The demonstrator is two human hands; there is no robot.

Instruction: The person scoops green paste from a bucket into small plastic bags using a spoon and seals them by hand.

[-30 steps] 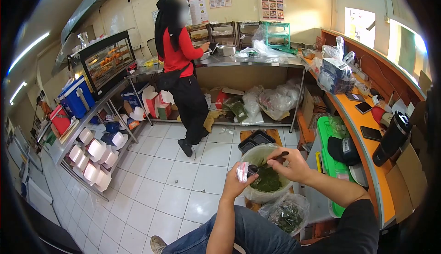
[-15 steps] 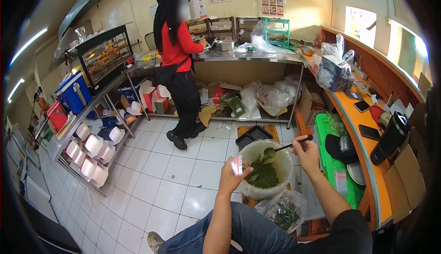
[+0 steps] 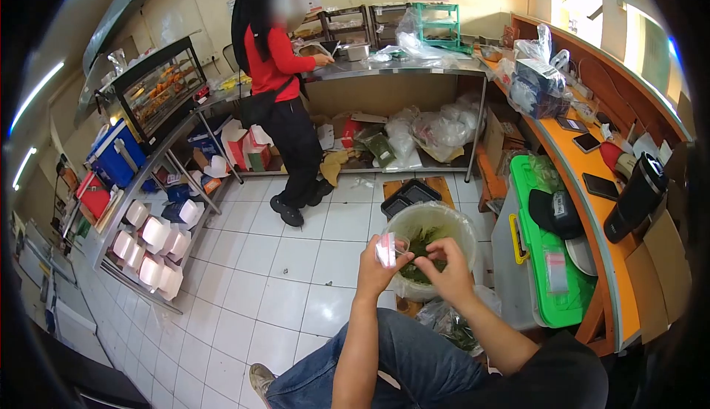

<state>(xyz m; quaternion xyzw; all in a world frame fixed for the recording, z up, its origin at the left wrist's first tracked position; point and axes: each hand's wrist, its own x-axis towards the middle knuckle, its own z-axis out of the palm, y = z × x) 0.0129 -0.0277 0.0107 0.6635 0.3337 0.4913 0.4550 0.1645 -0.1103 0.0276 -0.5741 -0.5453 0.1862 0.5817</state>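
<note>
My left hand (image 3: 376,270) is closed on a small clear plastic zip bag (image 3: 386,251) with a pink stripe. A clear rounded edge shows beside its fingers. My right hand (image 3: 452,276) is close by, thumb and finger pinched together near the left fingertips; what they hold, if anything, I cannot make out. Both hands are over a whitish bucket (image 3: 467,240) with wet green leafy stuff (image 3: 425,240) inside, partly hidden by the hands. A clear plastic bag (image 3: 484,305) of dark green leaves lies against the bucket's near side.
Black trays (image 3: 414,196) lie on a wooden board behind the bucket. At right are a green-lidded box (image 3: 543,261) with a cap (image 3: 555,213) and an orange counter (image 3: 566,150) with phones and a tumbler (image 3: 634,198). A person in red (image 3: 270,69) stands at the steel table.
The black-handled spoon has left my right hand and is out of sight. That hand has moved left and down to meet my left hand. The view has shifted slightly.
</note>
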